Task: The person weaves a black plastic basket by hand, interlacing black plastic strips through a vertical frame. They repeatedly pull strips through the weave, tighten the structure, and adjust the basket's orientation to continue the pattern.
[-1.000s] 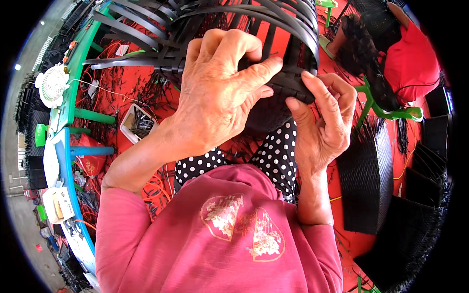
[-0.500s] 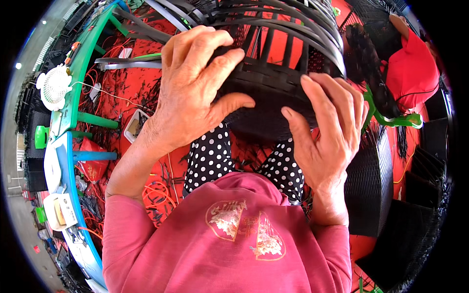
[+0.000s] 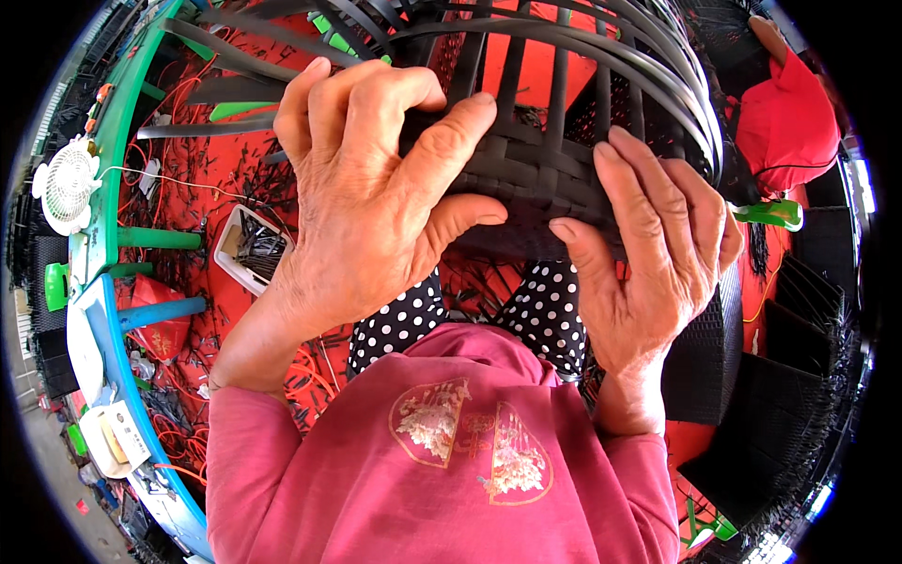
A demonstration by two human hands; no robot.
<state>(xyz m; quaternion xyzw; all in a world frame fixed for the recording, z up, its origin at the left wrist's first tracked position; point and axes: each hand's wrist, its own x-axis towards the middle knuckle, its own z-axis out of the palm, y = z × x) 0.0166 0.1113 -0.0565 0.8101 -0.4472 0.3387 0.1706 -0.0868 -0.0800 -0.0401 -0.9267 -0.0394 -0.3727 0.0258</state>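
Note:
A half-woven black basket (image 3: 543,179) of flat plastic strips is tilted in front of my knees, its woven band toward me. Long loose strips (image 3: 648,70) fan and curl out from its far side. My left hand (image 3: 376,179) grips the left part of the woven band, thumb below and index finger along the top. On the right, my right hand (image 3: 653,249) pinches the band's edge between thumb and fingertips. Some left fingertips are hidden behind the strips.
A white bin (image 3: 246,249) of black scraps stands on the red floor. At left are a green table (image 3: 122,160), a blue table (image 3: 141,451) and a white fan (image 3: 68,185). Black woven panels (image 3: 752,432) lie at right, near a person in red (image 3: 787,127).
The basket has tipped so more of its woven band and upright strips show, less of the dark underside. Both hands stay on it, the right slightly further right. The view has shifted a little.

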